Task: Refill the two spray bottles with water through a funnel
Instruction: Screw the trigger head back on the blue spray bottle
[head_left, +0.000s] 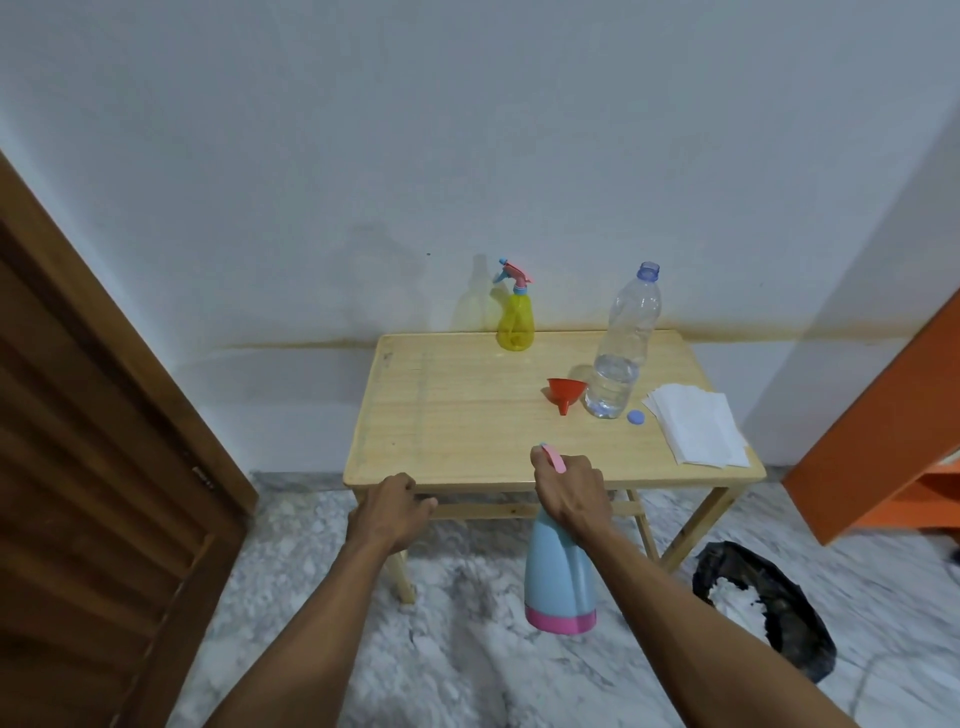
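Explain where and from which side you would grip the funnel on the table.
Grip the funnel by its wide cone rim, coming from above. It lies tipped, spout toward the near edge, and the water bottle crowds its right side, so the top and left stay free.

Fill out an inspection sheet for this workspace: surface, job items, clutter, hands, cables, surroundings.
Surface: small wooden table against the wall, mostly bare.
Job's things: yellow spray bottle upright at the back edge; blue spray bottle held off the table's near edge; red funnel lying on its side; clear water bottle uncapped, partly filled; its blue cap beside it.
Clutter: stack of white paper towels at the right end.
Hands: left hand curled at the table's near edge; right hand gripping the blue bottle's sprayer head.
Cables: nothing seen.
Surroundings: wooden door left, orange panel right, black bag on the marble floor.
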